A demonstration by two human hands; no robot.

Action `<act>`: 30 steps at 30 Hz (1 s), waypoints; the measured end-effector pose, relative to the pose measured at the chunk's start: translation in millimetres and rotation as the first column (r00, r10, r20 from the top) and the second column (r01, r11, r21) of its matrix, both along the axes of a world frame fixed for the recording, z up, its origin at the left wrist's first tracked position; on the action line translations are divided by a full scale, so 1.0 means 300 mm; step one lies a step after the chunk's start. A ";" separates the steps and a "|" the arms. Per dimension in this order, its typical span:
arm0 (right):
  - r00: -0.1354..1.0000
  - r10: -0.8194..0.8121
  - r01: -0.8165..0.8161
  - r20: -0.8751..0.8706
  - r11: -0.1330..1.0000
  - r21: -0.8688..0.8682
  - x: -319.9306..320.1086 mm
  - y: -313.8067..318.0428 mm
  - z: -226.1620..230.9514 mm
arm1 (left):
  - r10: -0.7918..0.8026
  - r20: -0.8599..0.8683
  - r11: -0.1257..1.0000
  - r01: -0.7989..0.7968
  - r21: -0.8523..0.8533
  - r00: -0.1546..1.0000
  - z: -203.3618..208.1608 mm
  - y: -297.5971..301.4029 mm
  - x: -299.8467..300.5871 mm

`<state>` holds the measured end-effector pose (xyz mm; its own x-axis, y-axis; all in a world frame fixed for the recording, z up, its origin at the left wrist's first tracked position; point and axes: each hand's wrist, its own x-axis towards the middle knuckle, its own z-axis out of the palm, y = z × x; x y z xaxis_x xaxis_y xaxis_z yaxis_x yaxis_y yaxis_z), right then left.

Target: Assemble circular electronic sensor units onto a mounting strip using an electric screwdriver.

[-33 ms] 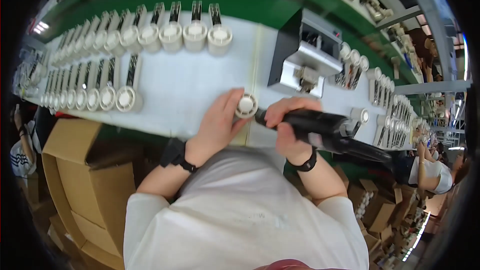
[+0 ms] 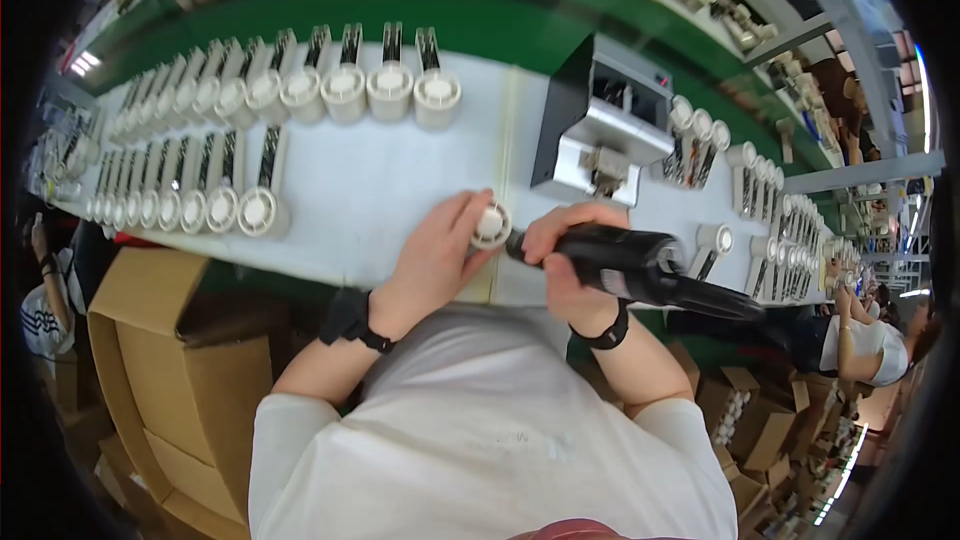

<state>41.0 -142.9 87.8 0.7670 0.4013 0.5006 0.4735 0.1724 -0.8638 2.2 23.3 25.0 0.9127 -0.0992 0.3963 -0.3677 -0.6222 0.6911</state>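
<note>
My left hand (image 2: 425, 258) is wrapped around a white plastic housing (image 2: 491, 225) with a round, vented end facing up. The rest of that housing is hidden by the fingers. My right hand (image 2: 572, 265) grips a black electric screwdriver (image 2: 640, 265) close to its front, fingers curled over the body. The screwdriver lies nearly level, its tip pointing left at the side of the housing. Whether the tip touches it, I cannot tell. Both hands are above the near edge of the white worktable (image 2: 360, 165).
Two rows of similar white housings (image 2: 437, 92) with dark-striped handles stand at the left. A black-and-silver bench fixture (image 2: 605, 125) sits beyond my right hand, with more housings (image 2: 715, 238) to its right. Open cardboard boxes (image 2: 165, 340) flank me. A co-worker (image 2: 865, 345) is at far right.
The whole view has shifted slightly, so the table's far items appear lower. Both hands keep their hold on the housing and the screwdriver.
</note>
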 end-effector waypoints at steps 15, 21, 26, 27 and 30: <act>0.926 -0.086 0.257 -0.369 0.857 0.446 -0.024 -0.119 0.123 | 0.241 0.184 0.835 -0.300 0.461 0.953 0.067 0.326 -0.171; 0.887 -0.104 0.308 -0.449 0.858 0.411 -0.051 -0.110 0.090 | 0.646 0.406 0.523 -0.762 0.381 0.646 0.001 0.337 -0.142; 0.853 -0.130 0.351 -0.506 0.860 0.371 -0.084 -0.154 0.082 | 0.706 0.432 0.389 -0.817 0.424 0.561 -0.036 0.354 -0.131; 0.848 -0.142 0.361 -0.510 0.859 0.362 -0.092 -0.168 0.083 | 0.692 0.454 0.377 -0.817 0.436 0.561 -0.034 0.361 -0.136; 0.849 -0.146 0.374 -0.508 0.845 0.382 -0.111 -0.223 0.074 | 0.667 0.485 0.361 -0.815 0.454 0.566 -0.032 0.324 -0.136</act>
